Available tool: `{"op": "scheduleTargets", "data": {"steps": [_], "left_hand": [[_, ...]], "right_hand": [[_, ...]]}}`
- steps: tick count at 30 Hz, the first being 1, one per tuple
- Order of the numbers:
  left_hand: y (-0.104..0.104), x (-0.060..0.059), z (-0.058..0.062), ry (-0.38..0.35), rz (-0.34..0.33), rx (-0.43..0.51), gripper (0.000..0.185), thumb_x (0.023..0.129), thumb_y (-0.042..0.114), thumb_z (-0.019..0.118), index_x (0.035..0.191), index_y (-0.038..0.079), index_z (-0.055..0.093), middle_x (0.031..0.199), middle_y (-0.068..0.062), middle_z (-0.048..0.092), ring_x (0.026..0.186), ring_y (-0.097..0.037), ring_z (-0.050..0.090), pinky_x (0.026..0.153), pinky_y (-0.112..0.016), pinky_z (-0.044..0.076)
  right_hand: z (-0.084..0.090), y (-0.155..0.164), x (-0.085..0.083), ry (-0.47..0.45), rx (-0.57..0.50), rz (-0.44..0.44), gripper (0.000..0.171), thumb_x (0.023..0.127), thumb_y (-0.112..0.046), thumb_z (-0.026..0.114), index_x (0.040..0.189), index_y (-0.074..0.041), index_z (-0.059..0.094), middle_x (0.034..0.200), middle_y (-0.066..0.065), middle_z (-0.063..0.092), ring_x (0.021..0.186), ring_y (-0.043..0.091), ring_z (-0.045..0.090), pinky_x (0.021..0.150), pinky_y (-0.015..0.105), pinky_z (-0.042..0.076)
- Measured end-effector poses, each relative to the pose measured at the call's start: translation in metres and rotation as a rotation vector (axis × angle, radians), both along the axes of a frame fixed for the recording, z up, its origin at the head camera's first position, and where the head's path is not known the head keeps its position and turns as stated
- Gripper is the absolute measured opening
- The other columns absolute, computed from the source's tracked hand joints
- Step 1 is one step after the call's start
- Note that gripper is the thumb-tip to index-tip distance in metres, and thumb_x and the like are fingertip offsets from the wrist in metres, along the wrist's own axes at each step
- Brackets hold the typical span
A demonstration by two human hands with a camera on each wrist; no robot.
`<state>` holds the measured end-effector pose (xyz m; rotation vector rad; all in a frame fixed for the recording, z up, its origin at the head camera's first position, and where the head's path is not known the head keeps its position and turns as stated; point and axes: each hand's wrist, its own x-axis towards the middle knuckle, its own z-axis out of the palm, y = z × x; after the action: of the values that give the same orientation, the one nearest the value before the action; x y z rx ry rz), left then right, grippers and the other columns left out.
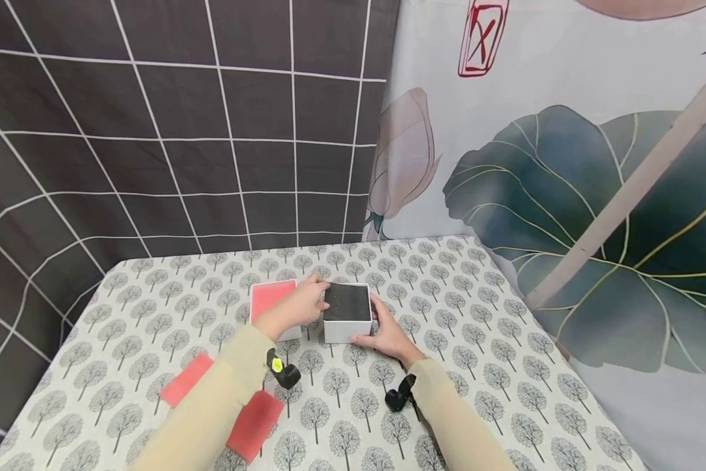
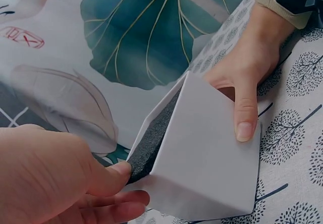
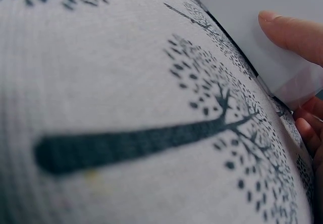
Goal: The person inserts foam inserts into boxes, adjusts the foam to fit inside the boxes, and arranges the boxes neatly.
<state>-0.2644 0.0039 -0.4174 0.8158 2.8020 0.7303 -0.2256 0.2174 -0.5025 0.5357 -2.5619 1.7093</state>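
— What's on the left of the desk [image 1: 506, 340]?

— Two flat red sheets [image 1: 188, 379] near the edge, then a red-topped white box [image 1: 270, 296].

— And the hands?

— The left hand [image 1: 296, 306] holds the white square box with dark foam inside [image 1: 347, 313] at mid-desk — fingers curled on its left edge. The right hand [image 1: 388, 333] grips its right side.

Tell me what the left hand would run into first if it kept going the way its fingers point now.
The left hand already touches the white box with the dark foam top; going on rightward it would push into that box's left side. The right hand holds the far side.
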Motion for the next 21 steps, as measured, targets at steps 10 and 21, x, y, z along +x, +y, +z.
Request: {"op": "scheduleTargets", "data": {"steps": [10,21], "left_hand": [[0.003,0.004,0.000,0.093,-0.014,-0.057,0.048,0.083,0.017,0.068,0.123,-0.006,0.055,0.130,-0.016,0.047,0.116,-0.031,0.048,0.102,-0.039,0.039],[0.009,0.009,0.005,0.147,-0.018,-0.214,0.039,0.085,0.024,0.066,0.120,0.007,0.062,0.123,-0.007,0.057,0.114,-0.027,0.049,0.096,-0.044,0.043]], "right_hand": [[-0.031,0.006,-0.016,-0.017,0.012,-0.019,0.102,0.062,-0.027,0.087,0.144,-0.029,0.026,0.122,-0.002,0.051,0.103,0.017,0.051,0.091,0.040,0.043],[-0.030,0.005,-0.015,-0.041,0.018,-0.031,0.101,0.060,-0.027,0.087,0.142,-0.032,0.027,0.123,-0.004,0.050,0.104,0.016,0.051,0.093,0.039,0.041]]}}
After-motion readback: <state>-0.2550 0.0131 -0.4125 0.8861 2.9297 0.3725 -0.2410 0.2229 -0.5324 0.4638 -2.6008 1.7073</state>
